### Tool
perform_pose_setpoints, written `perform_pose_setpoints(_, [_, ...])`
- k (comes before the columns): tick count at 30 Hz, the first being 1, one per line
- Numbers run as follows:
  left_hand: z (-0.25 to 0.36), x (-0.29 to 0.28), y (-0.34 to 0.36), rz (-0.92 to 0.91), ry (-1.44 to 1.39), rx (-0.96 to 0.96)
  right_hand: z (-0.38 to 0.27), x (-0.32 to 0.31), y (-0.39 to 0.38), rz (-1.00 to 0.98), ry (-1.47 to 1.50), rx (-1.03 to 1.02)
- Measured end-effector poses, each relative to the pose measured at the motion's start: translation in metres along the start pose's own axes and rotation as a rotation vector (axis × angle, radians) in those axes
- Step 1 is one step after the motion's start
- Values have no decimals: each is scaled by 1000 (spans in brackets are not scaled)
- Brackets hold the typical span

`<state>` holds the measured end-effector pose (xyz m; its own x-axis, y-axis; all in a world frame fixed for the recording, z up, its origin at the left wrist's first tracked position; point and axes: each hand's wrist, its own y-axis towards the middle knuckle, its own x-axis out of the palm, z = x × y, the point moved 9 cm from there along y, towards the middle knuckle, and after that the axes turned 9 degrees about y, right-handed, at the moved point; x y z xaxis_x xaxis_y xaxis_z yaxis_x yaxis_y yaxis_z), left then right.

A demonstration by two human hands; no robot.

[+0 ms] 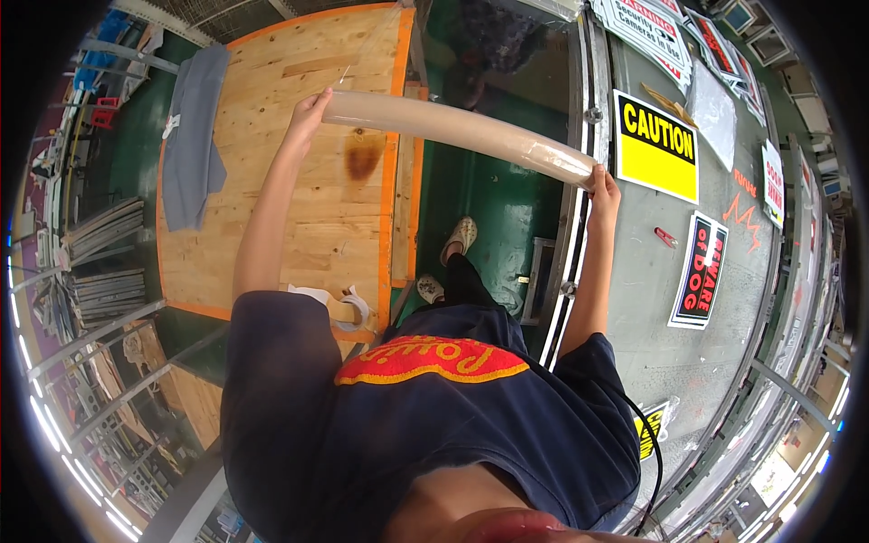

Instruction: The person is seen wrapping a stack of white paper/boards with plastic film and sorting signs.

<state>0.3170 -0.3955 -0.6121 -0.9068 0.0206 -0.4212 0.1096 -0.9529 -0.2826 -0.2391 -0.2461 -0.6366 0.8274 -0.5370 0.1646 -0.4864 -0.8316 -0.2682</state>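
A long, pale tan roll of plastic film [453, 128] stretches across the view at about arm's length, slightly lower at its right end. My left hand [310, 116] is closed on its left end, over a plywood board [272, 244] with orange edges and a dark stain. My right hand [603, 185] is closed on its right end, beside the rail of a grey work surface [679, 362] and near a yellow-and-black sign [656, 158].
Grey cloth [193, 145] lies on the plywood, with a tape roll [355, 308] near its lower edge. More signs [697, 270] and a small red tool [665, 237] lie on the grey surface. My feet are on the green floor [480, 190] between both surfaces. Metal racks stand far left.
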Motion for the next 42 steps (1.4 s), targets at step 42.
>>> perform_pose_setpoints(42, [-45, 13, -63, -131, 81, -153, 21, -33, -33, 3, -66, 23])
